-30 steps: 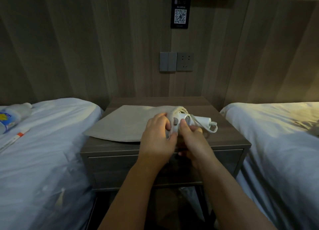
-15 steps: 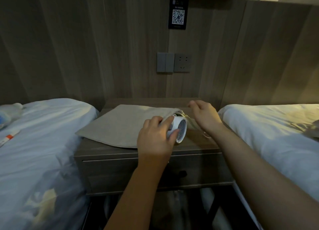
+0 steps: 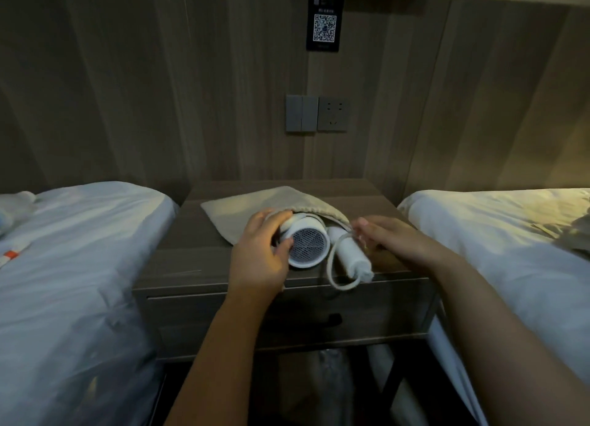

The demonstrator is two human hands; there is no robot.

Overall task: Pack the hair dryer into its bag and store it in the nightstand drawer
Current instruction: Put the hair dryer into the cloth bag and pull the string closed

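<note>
- Wood panelling is running behind the nightstand, which is standing between two white beds; its drawer is sitting shut below the hands.
- Up on the wall a dark QR-code card is hanging, its small print too fine to read.
- Left hand is wrapping around the white hair dryer, mesh end facing us, nose tucked into the beige bag just beyond the knuckles.
- Right hand is lying loosely open beside the handle, fingertips at the bag's mouth.
- Since half a second ago, that hand has dropped lower and the handle and cord have come into sight.
</note>
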